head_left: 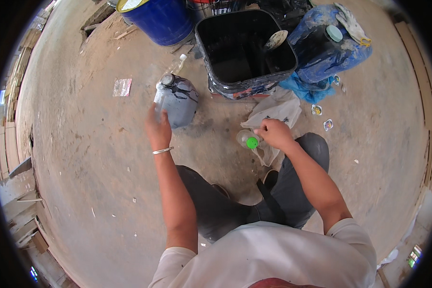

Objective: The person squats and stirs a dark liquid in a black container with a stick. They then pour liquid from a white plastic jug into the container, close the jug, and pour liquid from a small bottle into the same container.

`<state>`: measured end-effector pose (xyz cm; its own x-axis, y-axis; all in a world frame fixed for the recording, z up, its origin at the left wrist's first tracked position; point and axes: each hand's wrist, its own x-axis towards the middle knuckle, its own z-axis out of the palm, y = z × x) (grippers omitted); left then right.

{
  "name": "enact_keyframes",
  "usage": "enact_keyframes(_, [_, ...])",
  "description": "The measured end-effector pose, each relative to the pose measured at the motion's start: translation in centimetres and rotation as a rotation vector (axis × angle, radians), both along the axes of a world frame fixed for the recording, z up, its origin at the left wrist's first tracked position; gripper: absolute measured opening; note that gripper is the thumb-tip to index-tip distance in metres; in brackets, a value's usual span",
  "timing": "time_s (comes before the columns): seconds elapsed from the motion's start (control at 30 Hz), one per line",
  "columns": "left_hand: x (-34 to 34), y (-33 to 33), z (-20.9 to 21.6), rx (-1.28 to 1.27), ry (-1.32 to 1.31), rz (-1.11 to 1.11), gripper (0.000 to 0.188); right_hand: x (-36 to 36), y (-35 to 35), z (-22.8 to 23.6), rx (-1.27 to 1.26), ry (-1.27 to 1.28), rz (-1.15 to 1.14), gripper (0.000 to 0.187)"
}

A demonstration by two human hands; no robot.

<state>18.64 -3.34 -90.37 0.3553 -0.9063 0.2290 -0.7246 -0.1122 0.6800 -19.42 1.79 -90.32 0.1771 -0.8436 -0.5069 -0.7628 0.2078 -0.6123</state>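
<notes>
My left hand [158,128] is at the near left side of a grey-white plastic jug [180,105] streaked with black. Its thumb lies along the jug's front and its fingers curl round the side, partly hidden. The jug has a dark cap and stands tilted on the floor. My right hand [276,133] is closed over a thin white plastic bag [281,109], fingers pinched together; the exact hold is partly hidden. Just left of those fingers is a clear plastic bottle [244,138] with a green cap [252,142], against the bag.
A square black bucket [210,53] with a stained scoop-like tool [276,40] stands ahead. Beside it are a blue drum [161,21] and a smeared blue container [317,53] with a glove [353,26] on it. Another clear bottle [175,66] lies behind the jug.
</notes>
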Motion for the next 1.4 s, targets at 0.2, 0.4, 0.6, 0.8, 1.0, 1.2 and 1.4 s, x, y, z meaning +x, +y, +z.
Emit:
enact_keyframes(0.2, [-3.5,1.4,2.7,-0.219,-0.085,0.031,0.028,2.0,1.5,-0.3,0.055,0.214,0.337,0.068])
enact_keyframes(0.4, [-8.9,4.7,-1.4,0.482,-0.104,-0.576,0.034,2.1,2.5,-1.1,0.026,0.255,0.445,0.074])
enact_keyframes(0.6, [-13.1,6.3,-7.3,0.791,-0.236,-0.922,0.088,4.0,2.3,-1.9,-0.208,0.247,0.437,0.050])
enact_keyframes(0.8, [-13.6,6.5,-8.7,0.717,-0.069,-1.016,0.105,2.6,-0.4,1.6,-0.224,-0.052,0.341,0.039])
enact_keyframes(1.0, [-11.3,6.9,-4.6,0.642,0.282,-0.852,0.083,0.6,-1.3,5.1,-0.180,-0.439,0.198,0.045])
enact_keyframes(1.2, [-6.6,8.7,3.1,0.424,0.600,-0.457,0.054,-2.5,-2.2,5.0,0.074,-0.468,0.239,0.052])
enact_keyframes(1.4, [-4.9,5.9,15.2,0.058,0.029,-0.280,0.066,-1.6,-1.8,1.8,0.111,-0.194,0.422,0.047])
